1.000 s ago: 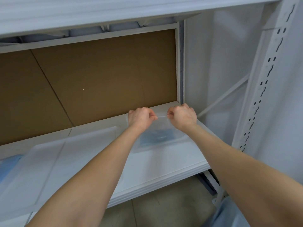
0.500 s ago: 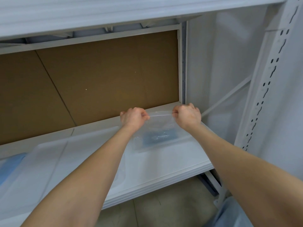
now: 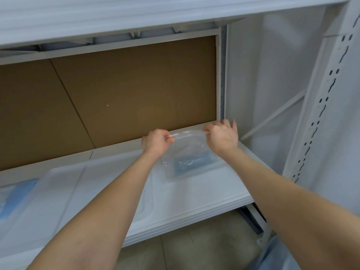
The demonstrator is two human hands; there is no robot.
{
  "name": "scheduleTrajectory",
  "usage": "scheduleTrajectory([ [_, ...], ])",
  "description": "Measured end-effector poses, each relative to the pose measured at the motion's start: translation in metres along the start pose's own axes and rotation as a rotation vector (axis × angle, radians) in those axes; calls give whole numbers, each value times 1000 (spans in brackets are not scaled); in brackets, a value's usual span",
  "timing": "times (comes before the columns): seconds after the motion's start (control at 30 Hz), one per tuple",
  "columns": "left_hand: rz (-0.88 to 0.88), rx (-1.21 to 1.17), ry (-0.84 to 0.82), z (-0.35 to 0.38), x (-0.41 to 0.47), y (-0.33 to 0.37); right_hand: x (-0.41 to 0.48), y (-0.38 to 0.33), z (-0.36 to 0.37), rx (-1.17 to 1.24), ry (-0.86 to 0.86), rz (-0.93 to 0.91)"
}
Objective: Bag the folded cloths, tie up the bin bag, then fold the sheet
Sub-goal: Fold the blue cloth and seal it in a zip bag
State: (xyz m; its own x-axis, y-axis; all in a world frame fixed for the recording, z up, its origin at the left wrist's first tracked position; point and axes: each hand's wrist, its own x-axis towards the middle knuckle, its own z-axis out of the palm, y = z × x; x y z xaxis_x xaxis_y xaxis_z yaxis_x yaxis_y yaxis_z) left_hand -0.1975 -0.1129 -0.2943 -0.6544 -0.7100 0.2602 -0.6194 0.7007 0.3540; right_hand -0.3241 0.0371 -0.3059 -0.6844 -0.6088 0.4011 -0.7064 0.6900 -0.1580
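1. At the left end of the white shelf (image 3: 204, 193), blue fabric (image 3: 17, 193) lies beside a translucent plastic sheet (image 3: 64, 191).
2. The left hand (image 3: 155, 142) pinches the top left corner of the clear bag (image 3: 187, 151), fingers curled.
3. The bag's mouth stretches between the 2 hands near the shelf's back right corner. Its body hangs below them, with the folded blue cloth (image 3: 192, 162) inside at the bottom.
4. The right hand (image 3: 222, 137) pinches the bag's top right corner.

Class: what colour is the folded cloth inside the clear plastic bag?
Blue; the folded cloth shows through the clear plastic bag in the head view.
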Motion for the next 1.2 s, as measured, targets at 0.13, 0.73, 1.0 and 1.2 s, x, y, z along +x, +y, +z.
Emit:
scheduleTrajectory([
  [0.13,48,22,3,-1,-5,10,2,-31,-3,9,-54,-201],
  [0.73,42,-359,-51,2,-2,-17,1,-43,2,195,-142,-31],
  [1.0,64,-313,-50,1,-3,-17,-2,-47,3,289,-190,-62],
  [1.2,80,-405,-83,6,-6,-15,-1,-58,0,357,-202,-31],
])
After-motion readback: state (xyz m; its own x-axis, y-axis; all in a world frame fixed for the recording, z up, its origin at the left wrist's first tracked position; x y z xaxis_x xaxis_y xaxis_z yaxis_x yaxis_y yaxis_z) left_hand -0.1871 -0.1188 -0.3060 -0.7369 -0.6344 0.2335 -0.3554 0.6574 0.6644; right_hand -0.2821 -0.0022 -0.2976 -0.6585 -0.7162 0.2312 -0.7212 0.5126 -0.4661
